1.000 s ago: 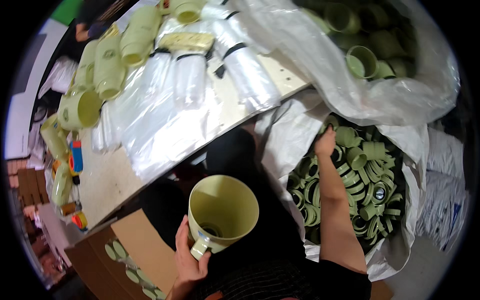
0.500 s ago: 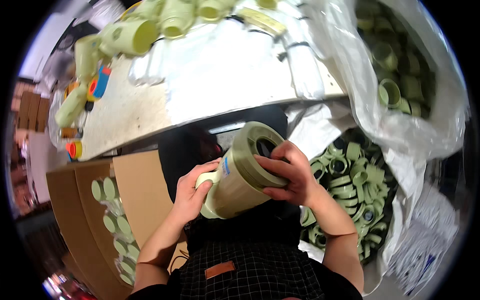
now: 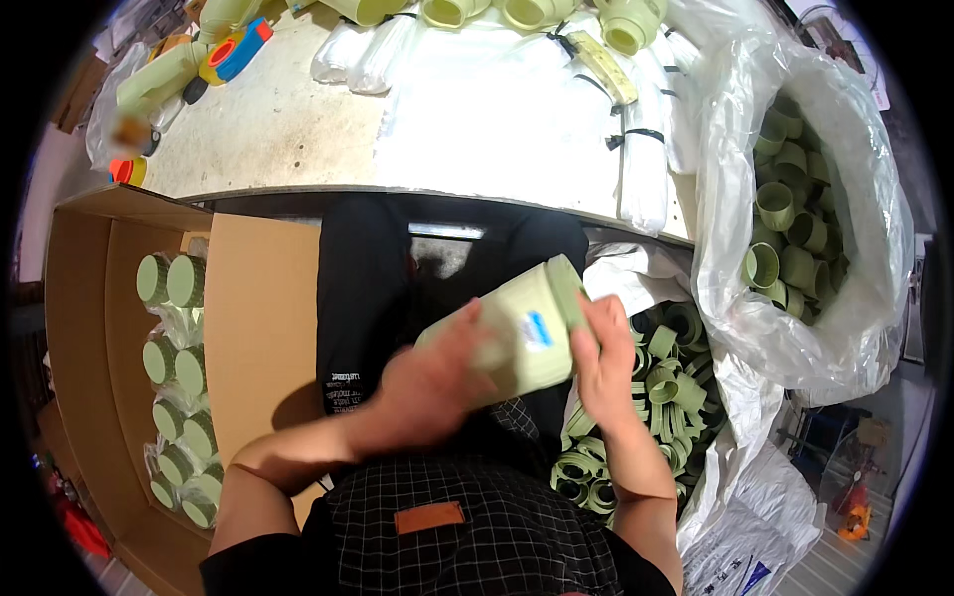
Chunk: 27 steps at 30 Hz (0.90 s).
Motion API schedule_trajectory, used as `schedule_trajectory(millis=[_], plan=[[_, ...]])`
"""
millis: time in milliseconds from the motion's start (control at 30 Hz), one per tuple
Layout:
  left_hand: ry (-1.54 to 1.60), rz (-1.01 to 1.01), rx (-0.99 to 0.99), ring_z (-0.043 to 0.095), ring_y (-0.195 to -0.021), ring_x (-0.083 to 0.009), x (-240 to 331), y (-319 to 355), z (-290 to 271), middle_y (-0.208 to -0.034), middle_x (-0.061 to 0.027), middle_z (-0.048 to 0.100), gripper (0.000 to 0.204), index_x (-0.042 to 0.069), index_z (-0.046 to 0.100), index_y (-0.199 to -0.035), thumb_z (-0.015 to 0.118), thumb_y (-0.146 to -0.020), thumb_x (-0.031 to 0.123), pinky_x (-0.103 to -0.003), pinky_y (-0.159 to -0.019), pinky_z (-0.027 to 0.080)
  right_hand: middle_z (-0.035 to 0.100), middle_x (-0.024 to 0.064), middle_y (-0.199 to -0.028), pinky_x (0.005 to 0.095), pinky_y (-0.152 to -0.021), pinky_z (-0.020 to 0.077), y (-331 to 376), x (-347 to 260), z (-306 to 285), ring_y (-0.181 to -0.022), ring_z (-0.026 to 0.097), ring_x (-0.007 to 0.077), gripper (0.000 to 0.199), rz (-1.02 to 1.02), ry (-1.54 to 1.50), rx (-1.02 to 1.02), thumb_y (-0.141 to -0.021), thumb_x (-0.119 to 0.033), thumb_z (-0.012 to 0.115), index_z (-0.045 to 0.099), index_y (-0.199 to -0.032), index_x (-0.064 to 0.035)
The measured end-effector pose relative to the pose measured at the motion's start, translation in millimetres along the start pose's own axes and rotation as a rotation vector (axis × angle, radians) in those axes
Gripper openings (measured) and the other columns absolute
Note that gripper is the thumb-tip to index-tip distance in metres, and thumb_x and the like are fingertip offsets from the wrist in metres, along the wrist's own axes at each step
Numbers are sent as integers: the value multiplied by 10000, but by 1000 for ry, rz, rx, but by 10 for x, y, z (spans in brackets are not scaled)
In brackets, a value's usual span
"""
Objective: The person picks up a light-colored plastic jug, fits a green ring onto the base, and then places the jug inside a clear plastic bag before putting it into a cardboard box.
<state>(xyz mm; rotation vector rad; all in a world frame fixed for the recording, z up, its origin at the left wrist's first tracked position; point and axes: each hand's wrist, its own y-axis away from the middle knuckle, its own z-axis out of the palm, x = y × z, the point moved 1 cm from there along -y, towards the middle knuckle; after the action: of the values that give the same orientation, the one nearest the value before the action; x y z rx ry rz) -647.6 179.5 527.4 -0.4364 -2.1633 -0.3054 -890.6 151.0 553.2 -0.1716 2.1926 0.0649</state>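
Above my lap lies a pale green jug, tilted, its collared top toward the right and a blue-and-white label on its side. My right hand grips the collar at the top end, thumb and fingers closed on the rim. Over the lower body rests my left hand, blurred by motion, closed around the jug; it hides the handle side. The opening of the collar faces away and is out of sight.
Capped green containers stand in an open cardboard box at left. On the right, loose green parts fill a white sack, and a clear plastic bag holds green cups. The worktable bears wrapped bundles, green jugs and a tape dispenser.
The jug has swung onto its side, label now showing. My left hand has shifted from the handle to the lower body, and my right hand has moved to the collar's outer edge.
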Motion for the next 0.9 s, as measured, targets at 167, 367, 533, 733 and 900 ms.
schedule_trajectory(millis=[167, 367, 533, 733, 900], plan=[[303, -31, -40, 627, -1141, -414, -448, -64, -278, -1352, -237, 571, 638, 28, 382, -1464, 654, -919, 218, -409, -929, 539, 495, 141, -915, 380, -764, 446, 36, -326, -83, -833, 503, 301, 570, -257, 111, -134, -878, -339, 682, 590, -1320, 10], [17, 26, 10, 628, -1078, -430, 8, 71, -101, -1405, -250, 512, 672, 6, 359, -1469, 663, -898, 189, -440, -890, 532, 502, 155, -912, 367, -733, 455, -140, -157, -62, -814, 524, 278, 537, -71, 33, -90, -900, -266, 669, 558, -1312, 61], [109, -1, 68, 622, -1121, -430, -120, 0, -70, -1349, -270, 553, 582, 9, 397, -1455, 608, -929, 139, -425, -936, 518, 502, 101, -909, 329, -742, 448, -141, -63, -87, -810, 516, 215, 434, -41, -33, -136, -900, -183, 678, 584, -1273, 17], [141, 91, -40, 595, -1194, -406, -140, -32, -165, -1455, -210, 499, 633, 9, 432, -1419, 652, -826, 10, -415, -993, 507, 635, 104, -1093, 344, -982, 404, -930, 762, -1124, -1022, 547, 192, 622, -59, -508, 297, -1052, -478, 311, 597, -1282, 25], [57, 34, -83, 647, -1098, -366, 9, -152, -228, -1392, -192, 569, 475, 15, 560, -1305, 682, -849, 66, -360, -905, 536, 737, 144, -977, 378, -847, 550, -716, 967, 318, -920, 686, 248, 677, 18, -505, -454, -1089, -468, 271, 710, -1086, 47]])
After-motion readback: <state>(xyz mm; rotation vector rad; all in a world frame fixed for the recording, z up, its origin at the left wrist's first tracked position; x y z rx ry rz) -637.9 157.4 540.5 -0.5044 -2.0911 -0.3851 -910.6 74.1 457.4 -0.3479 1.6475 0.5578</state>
